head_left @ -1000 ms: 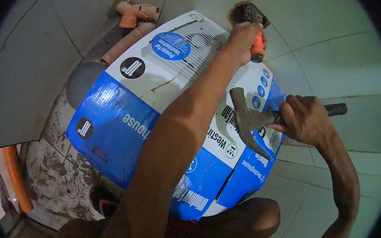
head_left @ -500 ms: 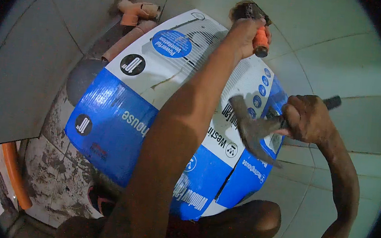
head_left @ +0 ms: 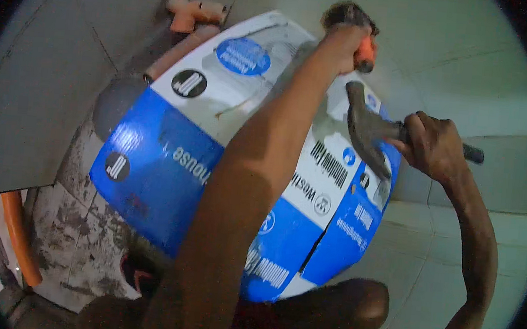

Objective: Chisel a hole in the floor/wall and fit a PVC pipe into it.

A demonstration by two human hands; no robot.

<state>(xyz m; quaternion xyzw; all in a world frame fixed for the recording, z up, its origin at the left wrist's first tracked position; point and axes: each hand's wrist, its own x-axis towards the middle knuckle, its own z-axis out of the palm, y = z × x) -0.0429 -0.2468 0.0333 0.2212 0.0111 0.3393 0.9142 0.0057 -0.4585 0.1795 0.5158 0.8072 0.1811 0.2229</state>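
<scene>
Head view: right of the frame's middle, the right hand (head_left: 431,145) is wrapped around the black handle of a dark, worn metal claw hammer (head_left: 362,128), whose head appears over the box. It looks stiff, hardy and head-heavy; the rear of the handle should give the steadiest hold. Toward the top, right of centre, the left hand (head_left: 347,43) grips a rod-like tool with an orange sleeve (head_left: 366,50) at a rough dark hole (head_left: 342,13) in the pale tiled wall (head_left: 470,88). Blur hides its far end, so a steel chisel is only probable; it should be rigid and weighty, best held by the sleeve, clear of the dark butt. Mid-frame lies a blue-and-white cardboard box (head_left: 158,149), likely light-walled and easily dented; its contents cannot be seen.
</scene>
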